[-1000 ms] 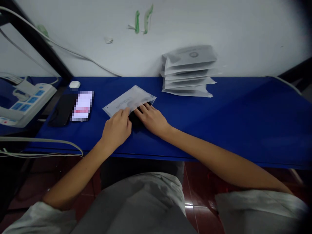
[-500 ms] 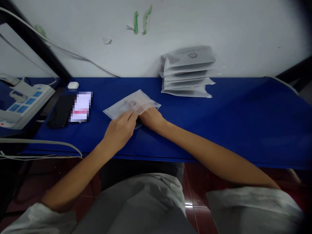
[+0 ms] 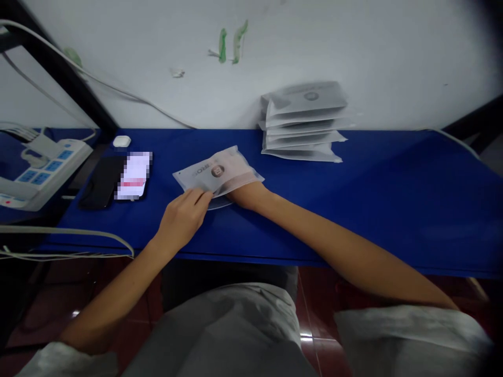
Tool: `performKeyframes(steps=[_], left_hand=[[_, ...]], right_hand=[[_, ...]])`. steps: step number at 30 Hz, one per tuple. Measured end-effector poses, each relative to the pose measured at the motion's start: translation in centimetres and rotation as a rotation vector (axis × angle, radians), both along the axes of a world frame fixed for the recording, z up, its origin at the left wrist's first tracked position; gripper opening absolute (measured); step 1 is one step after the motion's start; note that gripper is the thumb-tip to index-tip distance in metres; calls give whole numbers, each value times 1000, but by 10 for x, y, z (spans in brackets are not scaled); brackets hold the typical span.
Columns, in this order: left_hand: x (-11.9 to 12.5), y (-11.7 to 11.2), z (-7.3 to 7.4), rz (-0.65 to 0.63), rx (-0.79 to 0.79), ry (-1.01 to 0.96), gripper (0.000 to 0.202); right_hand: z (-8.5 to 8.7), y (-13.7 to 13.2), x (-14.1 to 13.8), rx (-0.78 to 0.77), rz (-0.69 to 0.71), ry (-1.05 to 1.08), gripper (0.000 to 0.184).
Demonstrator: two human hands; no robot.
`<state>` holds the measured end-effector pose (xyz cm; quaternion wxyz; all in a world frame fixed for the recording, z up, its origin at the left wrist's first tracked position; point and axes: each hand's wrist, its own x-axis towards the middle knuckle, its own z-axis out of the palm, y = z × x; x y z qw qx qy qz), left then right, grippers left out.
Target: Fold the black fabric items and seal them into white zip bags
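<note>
Around: We see a stack of frosted bags [image 3: 304, 125] far right of the hands, against the white wall [image 3: 353, 47]. To the left lie a phone [image 3: 134, 175] with a blurred screen, a black case [image 3: 100, 181] beside it, and a small white earbud case [image 3: 121, 141] farther back. A power strip [image 3: 41, 167] sits at the far left edge, and a grey cable [image 3: 70, 233] runs along the near left.
In the way: Nothing lies between our hands and the pouch; the stack and the phone are well apart from it.
Pouch place: The pouch [image 3: 214, 172] lies on the blue worktop [image 3: 393, 199], left of centre, between the phone and the stack.
Left hand: Our left hand [image 3: 184, 217] pinches the pouch's near edge between thumb and fingers, closed narrow on the film.
Right hand: Our right hand [image 3: 242, 189] is pushed into the pouch from its right end up to the wrist. We cannot tell whether the fingers inside are spread or curled.
Pouch look: Frosted, translucent, rectangular, lying slantwise, with grey lettering and a round dark logo on top.
</note>
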<state>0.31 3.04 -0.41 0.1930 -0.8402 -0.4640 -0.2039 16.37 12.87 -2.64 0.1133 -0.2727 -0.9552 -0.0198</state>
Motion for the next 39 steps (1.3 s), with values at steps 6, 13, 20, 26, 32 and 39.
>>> performKeyframes(steps=[6,13,20,26,32,39], left_hand=[[-6,-1,-8,83,-39,60,22],[-11,-8,-3,66,-66,72,21],[-22,-16,-5,38,-208,1,36],[-32,-26,-5,-69,-355,-42,33],[-35,-31,-5,-131,-367,-41,23],[-32,-24,-6,-124,-289,95,21]], right_hand=[[14,-51,29,-5,-41,25,44],[36,-91,53,138,177,79,27],[31,-83,85,75,-217,152,41],[20,-94,93,-59,-205,111,45],[15,-97,97,-125,-202,144,24],[18,-89,92,-43,-193,146,25]])
